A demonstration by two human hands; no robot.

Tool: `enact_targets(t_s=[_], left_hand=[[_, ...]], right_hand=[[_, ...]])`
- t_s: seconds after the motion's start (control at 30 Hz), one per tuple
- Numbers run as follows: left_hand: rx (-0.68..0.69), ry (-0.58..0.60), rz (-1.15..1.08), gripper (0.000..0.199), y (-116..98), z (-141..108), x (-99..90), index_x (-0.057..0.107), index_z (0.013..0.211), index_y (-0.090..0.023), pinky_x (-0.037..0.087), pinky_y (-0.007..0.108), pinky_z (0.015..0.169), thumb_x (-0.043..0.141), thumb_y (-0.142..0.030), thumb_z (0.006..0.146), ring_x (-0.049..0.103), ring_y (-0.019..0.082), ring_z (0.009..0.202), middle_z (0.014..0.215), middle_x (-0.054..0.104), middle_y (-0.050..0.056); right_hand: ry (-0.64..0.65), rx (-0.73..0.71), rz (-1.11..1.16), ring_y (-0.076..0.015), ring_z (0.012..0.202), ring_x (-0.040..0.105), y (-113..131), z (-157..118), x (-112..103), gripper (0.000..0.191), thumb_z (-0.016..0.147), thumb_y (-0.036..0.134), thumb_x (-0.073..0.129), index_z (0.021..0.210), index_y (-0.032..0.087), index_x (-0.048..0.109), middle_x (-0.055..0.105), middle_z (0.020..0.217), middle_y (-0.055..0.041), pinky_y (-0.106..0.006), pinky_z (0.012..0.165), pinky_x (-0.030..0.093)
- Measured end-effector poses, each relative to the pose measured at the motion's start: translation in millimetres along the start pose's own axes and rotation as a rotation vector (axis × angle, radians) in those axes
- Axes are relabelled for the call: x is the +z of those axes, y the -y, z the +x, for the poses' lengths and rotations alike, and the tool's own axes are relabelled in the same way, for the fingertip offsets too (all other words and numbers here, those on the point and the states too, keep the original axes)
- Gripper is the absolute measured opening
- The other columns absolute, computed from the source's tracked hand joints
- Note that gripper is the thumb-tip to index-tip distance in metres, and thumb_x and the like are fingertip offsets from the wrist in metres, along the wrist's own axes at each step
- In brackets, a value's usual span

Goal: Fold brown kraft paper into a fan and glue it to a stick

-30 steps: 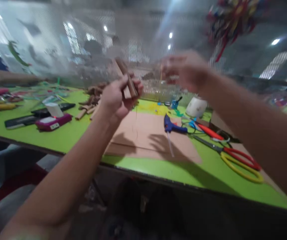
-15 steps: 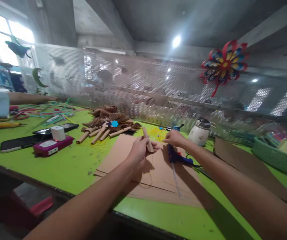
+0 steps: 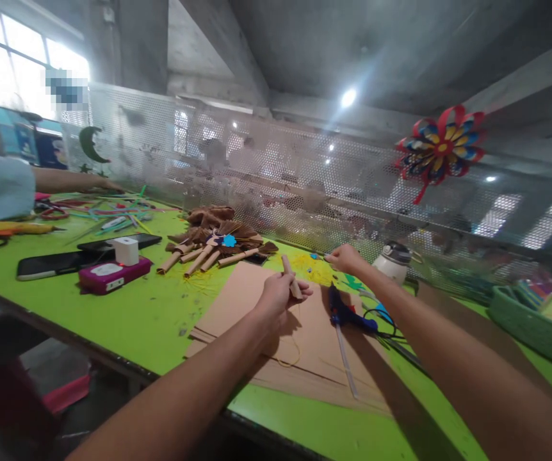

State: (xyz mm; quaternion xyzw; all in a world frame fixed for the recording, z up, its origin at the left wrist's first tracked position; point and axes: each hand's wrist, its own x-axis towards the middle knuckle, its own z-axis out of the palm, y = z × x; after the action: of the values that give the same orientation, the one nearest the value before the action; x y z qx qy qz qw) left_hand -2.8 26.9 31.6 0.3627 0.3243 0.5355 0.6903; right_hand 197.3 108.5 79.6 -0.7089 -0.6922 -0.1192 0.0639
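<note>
My left hand [image 3: 278,298] is closed around a small brown paper tube [image 3: 292,275], held tilted above a stack of brown paper sheets [image 3: 237,288]. A thin yellow thread [image 3: 298,352] trails below that hand onto the sheets. My right hand [image 3: 346,258] is raised farther back, fingers pinched together; what they hold is too small to make out. Close to it lies a tangle of yellow strands [image 3: 312,269]. A dark blue glue gun [image 3: 350,314] rests on the sheets, a clear glue stick [image 3: 346,362] reaching toward me.
Finished paper tubes with brown fringes [image 3: 209,250] lie piled at the back. Phones [image 3: 48,264] and a purple power bank [image 3: 113,275] sit left. A co-worker's arm [image 3: 72,180] reaches over coloured strips. A white flask [image 3: 391,261] and green basket [image 3: 530,320] stand right.
The camera view has shifted, moving the scene slightly rightward. My right hand has moved away from the glue gun toward the back, nearer the flask. The left hand still holds the tube.
</note>
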Motion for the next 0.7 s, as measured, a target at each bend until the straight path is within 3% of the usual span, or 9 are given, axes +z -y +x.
enact_targets(t_s=[0.13, 0.23, 0.47, 0.57, 0.7], left_hand=[[-0.036, 0.007, 0.005, 0.006, 7, 3, -0.5, 0.047, 0.075, -0.014, 0.048, 0.024, 0.050, 0.045, -0.013, 0.081, 0.060, 0.014, 0.050, 0.058, 0.060, 0.005], [-0.044, 0.007, -0.002, 0.003, 11, 5, -1.7, 0.046, 0.078, -0.015, 0.047, 0.024, 0.049, 0.046, -0.014, 0.081, 0.060, 0.014, 0.049, 0.056, 0.060, 0.004], [-0.065, -0.004, -0.035, 0.003, 9, 3, -1.4, 0.044, 0.080, -0.016, 0.047, 0.025, 0.050, 0.047, -0.015, 0.081, 0.059, 0.014, 0.048, 0.056, 0.059, 0.002], [-0.065, -0.007, -0.046, 0.003, 8, 2, -1.0, 0.044, 0.081, -0.016, 0.047, 0.025, 0.049, 0.046, -0.015, 0.081, 0.059, 0.014, 0.048, 0.056, 0.059, 0.002], [-0.058, -0.013, -0.026, 0.002, 8, 1, -0.6, 0.045, 0.082, -0.014, 0.046, 0.024, 0.050, 0.045, -0.013, 0.081, 0.059, 0.014, 0.049, 0.058, 0.059, 0.003]], right_hand=[[0.096, -0.040, 0.021, -0.0191, 0.088, 0.060, 6, 22, 13, 0.024, 0.085, 0.034, 0.052, 0.097, 0.017, 0.065, 0.065, 0.097, -0.0063, -0.029, 0.073, 0.046], [0.184, -0.084, 0.041, -0.0187, 0.096, 0.057, 21, 38, 29, 0.028, 0.087, 0.031, 0.052, 0.112, 0.017, 0.054, 0.055, 0.113, -0.0069, -0.038, 0.080, 0.048], [0.288, -0.095, 0.158, -0.0195, 0.097, 0.056, 41, 61, 47, 0.028, 0.086, 0.030, 0.052, 0.112, 0.019, 0.054, 0.054, 0.115, -0.0065, -0.036, 0.079, 0.049], [0.218, -0.031, 0.280, -0.0202, 0.097, 0.056, 37, 70, 37, 0.029, 0.086, 0.030, 0.053, 0.112, 0.018, 0.054, 0.054, 0.115, -0.0063, -0.036, 0.079, 0.049], [0.023, 0.126, 0.506, -0.0215, 0.096, 0.056, 20, 83, -5, 0.032, 0.085, 0.031, 0.054, 0.113, 0.015, 0.054, 0.054, 0.116, -0.0065, -0.038, 0.077, 0.049]])
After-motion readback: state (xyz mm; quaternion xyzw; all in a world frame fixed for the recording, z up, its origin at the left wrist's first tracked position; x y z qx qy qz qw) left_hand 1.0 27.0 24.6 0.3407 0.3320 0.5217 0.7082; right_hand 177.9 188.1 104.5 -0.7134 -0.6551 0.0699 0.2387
